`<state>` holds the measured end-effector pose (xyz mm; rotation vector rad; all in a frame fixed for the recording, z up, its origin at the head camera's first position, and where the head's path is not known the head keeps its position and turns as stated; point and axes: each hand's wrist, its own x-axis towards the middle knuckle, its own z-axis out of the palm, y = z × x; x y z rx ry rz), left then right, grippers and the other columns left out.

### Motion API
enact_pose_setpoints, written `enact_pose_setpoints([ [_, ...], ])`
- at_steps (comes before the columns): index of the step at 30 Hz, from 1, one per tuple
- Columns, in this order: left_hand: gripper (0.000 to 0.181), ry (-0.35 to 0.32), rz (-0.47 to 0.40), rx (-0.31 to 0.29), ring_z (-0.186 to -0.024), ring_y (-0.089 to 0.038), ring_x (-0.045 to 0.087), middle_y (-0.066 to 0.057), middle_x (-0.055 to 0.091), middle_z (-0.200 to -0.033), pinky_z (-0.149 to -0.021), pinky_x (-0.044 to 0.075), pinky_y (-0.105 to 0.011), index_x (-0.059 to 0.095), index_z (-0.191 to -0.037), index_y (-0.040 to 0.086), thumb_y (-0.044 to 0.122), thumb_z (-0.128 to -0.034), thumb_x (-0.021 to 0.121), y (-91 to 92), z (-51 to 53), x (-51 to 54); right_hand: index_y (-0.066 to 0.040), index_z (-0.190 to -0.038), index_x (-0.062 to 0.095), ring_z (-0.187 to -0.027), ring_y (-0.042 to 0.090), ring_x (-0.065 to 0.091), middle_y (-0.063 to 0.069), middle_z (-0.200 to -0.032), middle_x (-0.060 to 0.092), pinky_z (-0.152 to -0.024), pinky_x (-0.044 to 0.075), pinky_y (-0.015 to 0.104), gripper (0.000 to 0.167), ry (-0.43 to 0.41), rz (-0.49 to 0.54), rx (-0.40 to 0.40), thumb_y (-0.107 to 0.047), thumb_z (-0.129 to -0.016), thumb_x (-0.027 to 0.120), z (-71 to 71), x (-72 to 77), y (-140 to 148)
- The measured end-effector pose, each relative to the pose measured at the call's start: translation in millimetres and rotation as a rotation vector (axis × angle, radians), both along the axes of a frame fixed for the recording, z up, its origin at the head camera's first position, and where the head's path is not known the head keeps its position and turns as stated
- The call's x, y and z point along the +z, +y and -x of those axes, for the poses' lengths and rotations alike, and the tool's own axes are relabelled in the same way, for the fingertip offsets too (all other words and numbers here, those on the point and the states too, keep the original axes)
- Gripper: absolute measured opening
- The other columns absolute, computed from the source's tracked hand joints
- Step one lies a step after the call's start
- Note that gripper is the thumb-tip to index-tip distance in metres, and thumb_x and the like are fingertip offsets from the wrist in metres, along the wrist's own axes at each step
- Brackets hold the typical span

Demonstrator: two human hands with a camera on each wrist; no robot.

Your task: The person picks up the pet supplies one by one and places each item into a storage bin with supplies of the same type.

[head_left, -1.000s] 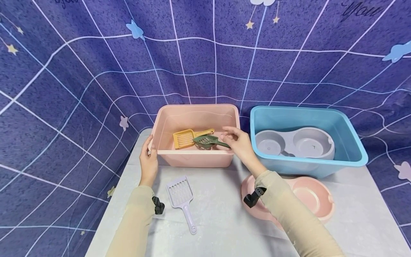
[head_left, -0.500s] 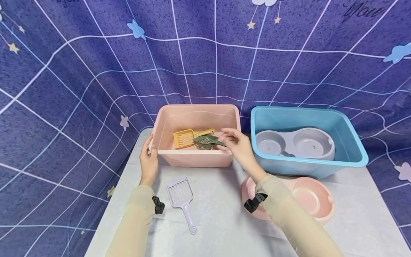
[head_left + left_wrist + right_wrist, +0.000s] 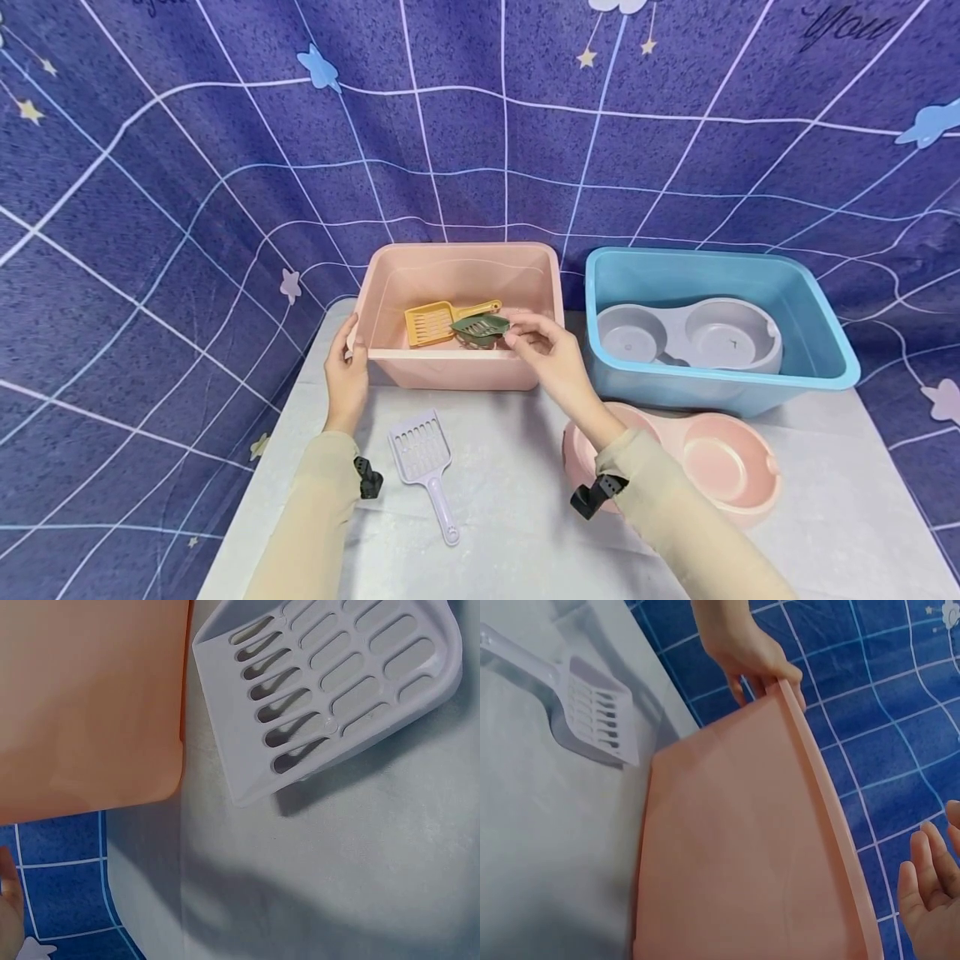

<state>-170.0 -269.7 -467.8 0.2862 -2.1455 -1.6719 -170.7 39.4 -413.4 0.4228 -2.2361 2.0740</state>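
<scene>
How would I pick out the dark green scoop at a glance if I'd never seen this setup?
Find the pink bin, left of the blue bin. Inside, toward its front wall, lies the dark green scoop, with the right hand at its handle end. Its pointed, leaf-like head and dark green colour distinguish it from the squarer-headed yellow scoop beside it.

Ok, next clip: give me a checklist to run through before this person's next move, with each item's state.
1. Left hand holding the pink bin: ok, at its left end.
2. Pink bin upright: ok.
3. Right hand with a firm grip on the green scoop: cannot tell, contact hidden.
4. Green scoop apart from the yellow scoop: cannot tell, they adjoin in the head view.
5. Green scoop in either wrist view: not ok.
6. Lavender scoop clear of both hands: ok, on the table.
</scene>
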Motion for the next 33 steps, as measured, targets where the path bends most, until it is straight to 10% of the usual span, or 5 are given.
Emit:
enact_pose_setpoints([
  [33, 0.045, -0.005, -0.027, -0.017, -0.139, -0.022, 0.038, -0.009, 0.041, -0.154, -0.108, 0.039, -0.037, 0.044, -0.148, 0.004, 0.008, -0.1031, 0.045, 3.6, -3.8, 10.8, 0.000, -0.116, 0.068, -0.095, 0.017, 0.062, 0.017, -0.103, 0.068, -0.080, 0.051, 0.025, 0.026, 0.007, 0.057, 0.065, -0.008, -0.092, 0.070, -41.4, -11.5, -12],
])
